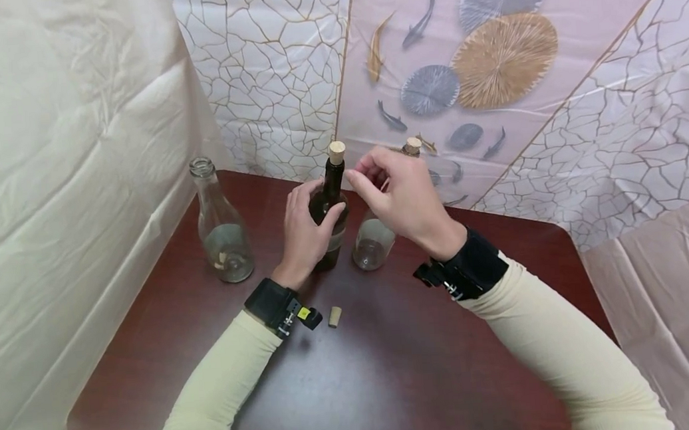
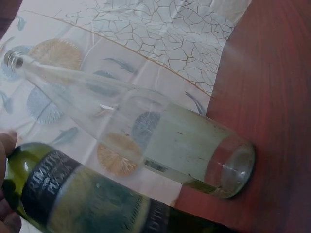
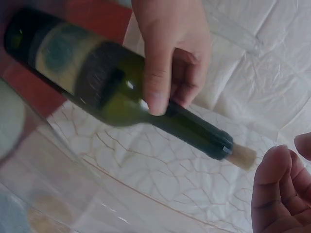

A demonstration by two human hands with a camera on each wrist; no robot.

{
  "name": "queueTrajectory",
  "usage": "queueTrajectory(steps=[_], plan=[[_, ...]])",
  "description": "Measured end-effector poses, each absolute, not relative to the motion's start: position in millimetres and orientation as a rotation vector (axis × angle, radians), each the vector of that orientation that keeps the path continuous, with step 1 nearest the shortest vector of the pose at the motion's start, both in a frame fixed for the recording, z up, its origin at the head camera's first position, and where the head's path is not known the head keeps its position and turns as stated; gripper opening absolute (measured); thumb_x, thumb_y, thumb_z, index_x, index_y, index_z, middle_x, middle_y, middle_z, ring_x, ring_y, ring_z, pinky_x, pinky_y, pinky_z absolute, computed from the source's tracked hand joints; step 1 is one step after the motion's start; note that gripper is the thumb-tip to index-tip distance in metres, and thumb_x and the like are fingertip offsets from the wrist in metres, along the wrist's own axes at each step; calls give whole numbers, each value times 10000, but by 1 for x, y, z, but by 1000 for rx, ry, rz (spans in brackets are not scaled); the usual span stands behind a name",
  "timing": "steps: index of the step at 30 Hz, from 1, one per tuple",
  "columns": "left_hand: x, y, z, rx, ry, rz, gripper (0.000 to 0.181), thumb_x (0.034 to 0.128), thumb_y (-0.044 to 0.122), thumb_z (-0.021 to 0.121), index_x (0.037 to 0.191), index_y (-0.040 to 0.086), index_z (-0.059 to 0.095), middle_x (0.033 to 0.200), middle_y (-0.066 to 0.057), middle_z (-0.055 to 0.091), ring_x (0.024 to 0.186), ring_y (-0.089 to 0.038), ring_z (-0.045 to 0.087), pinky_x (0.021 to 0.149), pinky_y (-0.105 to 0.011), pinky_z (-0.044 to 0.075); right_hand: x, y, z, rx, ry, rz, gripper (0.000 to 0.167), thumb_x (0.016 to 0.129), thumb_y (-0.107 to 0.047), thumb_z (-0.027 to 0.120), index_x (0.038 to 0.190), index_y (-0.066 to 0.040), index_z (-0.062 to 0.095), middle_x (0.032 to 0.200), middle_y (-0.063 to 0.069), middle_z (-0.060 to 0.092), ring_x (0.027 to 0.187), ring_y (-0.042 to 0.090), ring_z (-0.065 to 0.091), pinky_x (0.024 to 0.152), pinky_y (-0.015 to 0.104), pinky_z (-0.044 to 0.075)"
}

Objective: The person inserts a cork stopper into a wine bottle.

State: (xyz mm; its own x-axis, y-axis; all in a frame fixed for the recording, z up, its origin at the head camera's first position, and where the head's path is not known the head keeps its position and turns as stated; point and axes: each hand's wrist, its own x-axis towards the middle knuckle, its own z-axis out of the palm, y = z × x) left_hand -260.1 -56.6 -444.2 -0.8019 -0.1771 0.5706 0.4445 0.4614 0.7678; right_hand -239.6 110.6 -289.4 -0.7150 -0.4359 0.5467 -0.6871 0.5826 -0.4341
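Head view: A person's left hand grips a green bottle upright on a red-brown table, a cork in its neck, between two clear bottles; a smaller cork lies nearer. Left wrist view: Fingers touch the green bottle's shoulder. Right wrist view: The right hand, loosely bent, thumb and fingers apart, holds nothing just beside the cork.

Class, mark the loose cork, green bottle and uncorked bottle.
Loose cork (image 1: 335,317), head view: its middle.
Green bottle (image 3: 103,78), right wrist view: label's dark band.
Uncorked bottle (image 1: 220,216), head view: its body.
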Motion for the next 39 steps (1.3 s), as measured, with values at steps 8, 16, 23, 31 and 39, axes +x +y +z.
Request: queueTrajectory(steps=[8, 16, 23, 31, 39], plan=[[-237, -75, -474, -84, -2102, -1366, 590, 971, 339, 759, 1424, 40, 530, 1425, -140, 543, 1346, -301, 485, 1149, -476, 394, -230, 125, -347, 887, -2496, 953, 120, 988, -217, 732, 948, -105, 714, 834, 19, 688, 703, 118, 623, 644, 289, 522], [-211, -83, -510, 17, -2170, -1452, 441, 996, 306, 728, 1335, 69, 575, 1288, -150, 564, 1184, -365, 561, 1032, -540, 464, -221, 140, -418, 757, -2604, 1043, 88, 962, -193, 770, 983, -124, 720, 921, 30, 714, 761, 141, 670, 699, 381, 599], [-195, -86, -534, 107, -2225, -1520, 367, 990, 266, 738, 1270, 62, 615, 1245, -193, 594, 1115, -359, 601, 1020, -521, 506, -211, 145, -458, 615, -2645, 1154, 105, 943, -192, 793, 1008, -131, 738, 916, 22, 711, 776, 130, 659, 710, 346, 601], [-184, -89, -553, 166, -2202, -1631, 321, 1007, 209, 711, 1258, 38, 608, 1228, -155, 611, 1133, -328, 649, 1009, -471, 553, -198, 149, -495, 436, -2651, 1297, 104, 945, -165, 789, 1021, -107, 750, 870, 34, 733, 693, 132, 668, 651, 207, 544], [-178, -95, -561, 235, -2194, -1680, 314, 1013, 199, 701, 1253, 25, 598, 1230, -157, 601, 1133, -302, 650, 1002, -452, 557, -189, 148, -515, 277, -2673, 1488, 74, 965, -158, 761, 1018, -117, 730, 800, 73, 737, 575, 352, 697, 484, 256, 533]])
